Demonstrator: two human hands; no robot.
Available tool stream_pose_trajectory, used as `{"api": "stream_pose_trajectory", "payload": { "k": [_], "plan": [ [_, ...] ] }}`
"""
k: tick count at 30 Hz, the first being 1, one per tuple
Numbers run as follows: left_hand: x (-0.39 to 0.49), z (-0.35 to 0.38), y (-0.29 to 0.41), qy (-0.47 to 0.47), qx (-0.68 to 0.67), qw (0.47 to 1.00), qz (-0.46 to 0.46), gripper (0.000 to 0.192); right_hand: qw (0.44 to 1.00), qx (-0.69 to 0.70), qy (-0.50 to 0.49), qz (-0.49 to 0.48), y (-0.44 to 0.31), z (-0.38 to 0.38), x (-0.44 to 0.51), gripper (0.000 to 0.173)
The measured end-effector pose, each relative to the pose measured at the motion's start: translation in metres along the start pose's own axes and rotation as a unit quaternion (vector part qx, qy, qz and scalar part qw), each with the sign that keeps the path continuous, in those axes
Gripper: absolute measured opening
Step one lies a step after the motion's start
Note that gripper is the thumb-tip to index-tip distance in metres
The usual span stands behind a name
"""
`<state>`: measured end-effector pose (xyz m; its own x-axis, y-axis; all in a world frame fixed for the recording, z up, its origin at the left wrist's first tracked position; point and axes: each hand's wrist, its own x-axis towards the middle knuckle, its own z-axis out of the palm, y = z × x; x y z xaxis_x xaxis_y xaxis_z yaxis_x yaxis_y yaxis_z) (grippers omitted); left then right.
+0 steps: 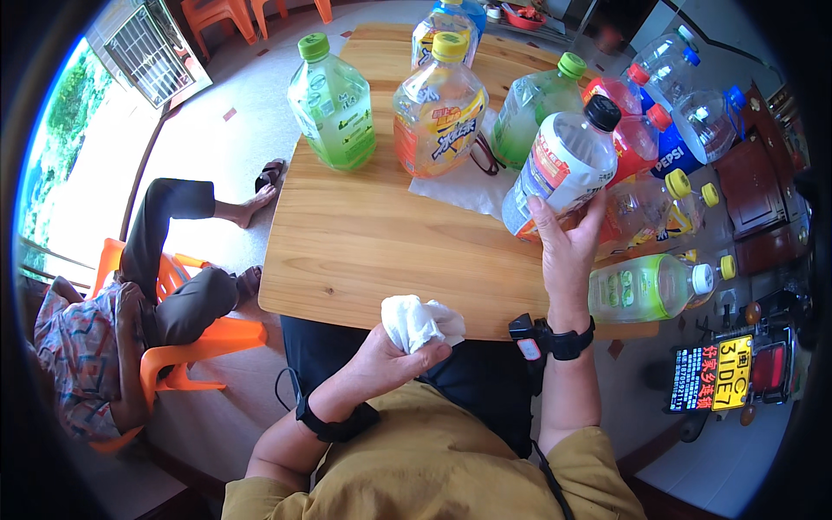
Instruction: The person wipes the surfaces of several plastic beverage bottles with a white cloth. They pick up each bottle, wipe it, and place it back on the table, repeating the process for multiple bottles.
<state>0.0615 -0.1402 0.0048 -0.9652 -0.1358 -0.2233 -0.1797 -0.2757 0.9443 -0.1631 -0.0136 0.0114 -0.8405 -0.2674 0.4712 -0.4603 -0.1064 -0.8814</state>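
Observation:
In my left hand (396, 364), held over the table's front edge, is a crumpled white cloth (416, 322). My right hand (569, 250) grips the lower part of a clear plastic bottle (564, 172) with a black cap and a printed label; the bottle leans to the right. Just behind it stands a green-capped bottle (536, 117), partly hidden. Farther left on the wooden table (364, 240) are a yellow-capped bottle (441, 110) with an orange label and a green-tinted bottle (331, 110). To the right of my right hand stands a white-capped bottle (640, 288).
Several more plastic bottles crowd the right side, including a Pepsi bottle (692, 133). Dark-framed glasses (484, 156) rest on a white sheet (448, 192). At left a person (91, 354) sits on an orange plastic chair (201, 341). A motorbike (770, 367) stands at right.

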Motion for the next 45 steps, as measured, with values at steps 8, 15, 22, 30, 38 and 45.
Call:
{"api": "stream_pose_trajectory", "payload": {
  "k": [8,15,22,30,38,45],
  "plan": [
    [0.001,-0.002,-0.002,0.007,-0.037,0.999,0.007,0.036,1.0,0.004,0.012,0.009,-0.008,0.003,-0.005,0.078],
    [0.005,-0.016,0.083,0.057,-0.072,0.988,0.126,0.036,0.999,-0.028,0.02,-0.007,-0.018,0.005,-0.019,0.081],
    [0.067,-0.023,0.167,0.198,0.138,0.915,0.323,0.036,0.986,-0.155,0.037,-0.05,-0.03,-0.001,-0.04,0.084],
    [0.198,-0.026,0.182,0.239,0.485,0.718,0.439,0.029,0.987,-0.143,-0.058,-0.043,-0.039,-0.012,-0.097,0.076],
    [0.207,-0.032,0.171,0.265,0.633,0.598,0.414,0.022,0.981,-0.105,-0.162,0.026,-0.035,-0.019,-0.112,0.052],
    [0.088,-0.024,0.173,0.235,0.381,0.779,0.439,0.017,0.98,-0.065,-0.185,-0.015,-0.058,-0.017,-0.1,0.059]
  ]
}}
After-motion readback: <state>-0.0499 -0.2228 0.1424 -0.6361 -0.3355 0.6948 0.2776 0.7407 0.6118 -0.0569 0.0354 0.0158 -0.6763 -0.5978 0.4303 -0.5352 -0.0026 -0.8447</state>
